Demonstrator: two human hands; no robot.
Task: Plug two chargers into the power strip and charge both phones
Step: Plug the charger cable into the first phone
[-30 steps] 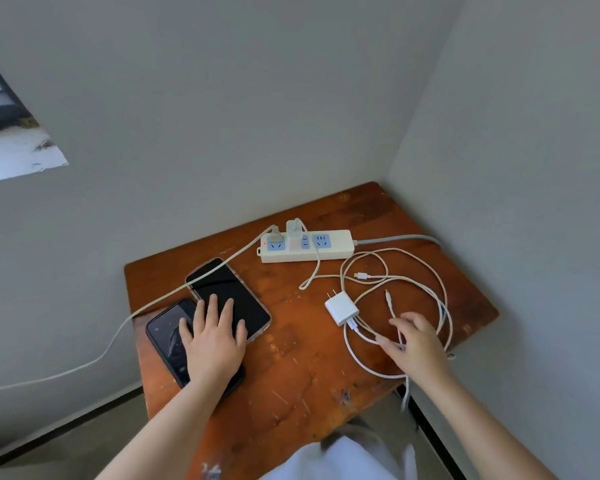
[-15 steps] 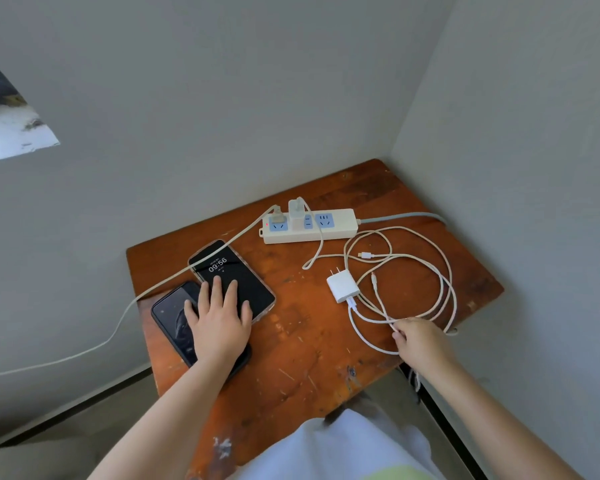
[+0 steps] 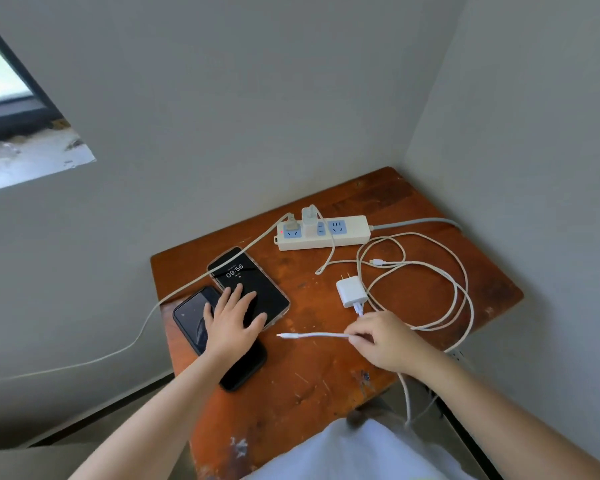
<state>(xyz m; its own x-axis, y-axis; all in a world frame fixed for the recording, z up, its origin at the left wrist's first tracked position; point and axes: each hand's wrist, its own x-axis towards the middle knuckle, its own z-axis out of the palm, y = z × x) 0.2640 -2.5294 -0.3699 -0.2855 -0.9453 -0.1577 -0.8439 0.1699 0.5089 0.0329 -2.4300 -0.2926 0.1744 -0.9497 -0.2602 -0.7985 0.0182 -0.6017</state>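
Power strip (image 3: 323, 233), cream with blue socket faces, lies along the far edge of the worn reddish wooden table (image 3: 312, 375), which sits in a corner between two grey walls. One white charger (image 3: 309, 218) stands plugged into the strip beside a beige plug (image 3: 291, 224) whose cord runs off to the left; a small red light shows at the strip's left end.

Two phones lie side by side at the table's left. The farther phone (image 3: 257, 282), in a clear case, has a lit screen reading 09:56. The nearer dark phone (image 3: 194, 317) has a blank screen. The left hand (image 3: 231, 322) rests flat across both, fingers straight and spread.

A second white charger (image 3: 350, 291) lies unplugged near the table's middle, prongs pointing toward the strip, with loose white cable loops (image 3: 458, 292) to its right.

The right hand (image 3: 385, 341) pinches a white cable end (image 3: 309, 336) between curled fingers and thumb, its connector tip pointing left toward the phones, just above the tabletop.
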